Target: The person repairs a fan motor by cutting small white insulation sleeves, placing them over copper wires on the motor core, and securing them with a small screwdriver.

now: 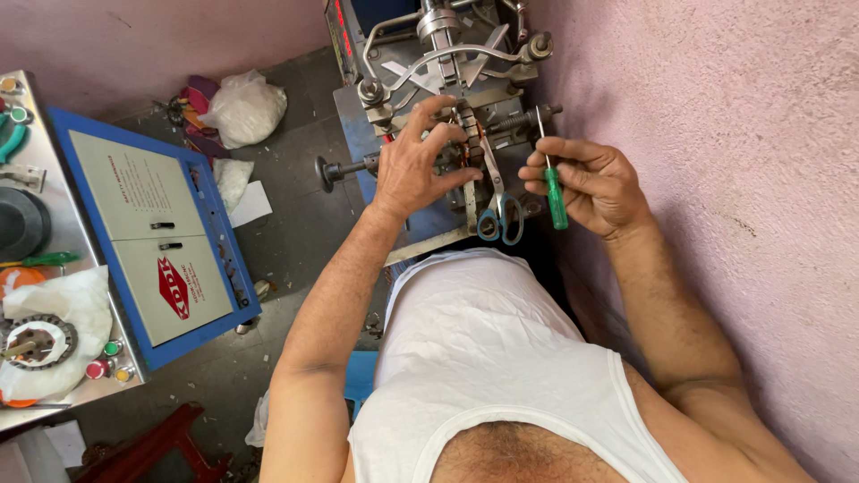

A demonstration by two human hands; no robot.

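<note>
Pink plastered walls and a grey concrete floor hem in a cramped workshop corner, where a person in a white sleeveless vest bends over a grey metal winding machine [447, 63] with curved steel arms. Left hand [419, 161], fingers spread and curled, presses on a small wound part with copper-coloured wire [465, 143] clamped at the machine's middle. Right hand [595, 183] is closed around a slim screwdriver with a green translucent plastic handle [556, 192], steel shaft pointing up, just beside the part. Blue-handled scissors [499, 215] lie on the machine's near edge. The screwdriver looks light and rigid, best gripped at the handle; the fine wire appears delicate and easily nicked, so the part is likely safer held by its metal body. To the left stands a blue-framed cabinet with grey doors [152, 233]
</note>
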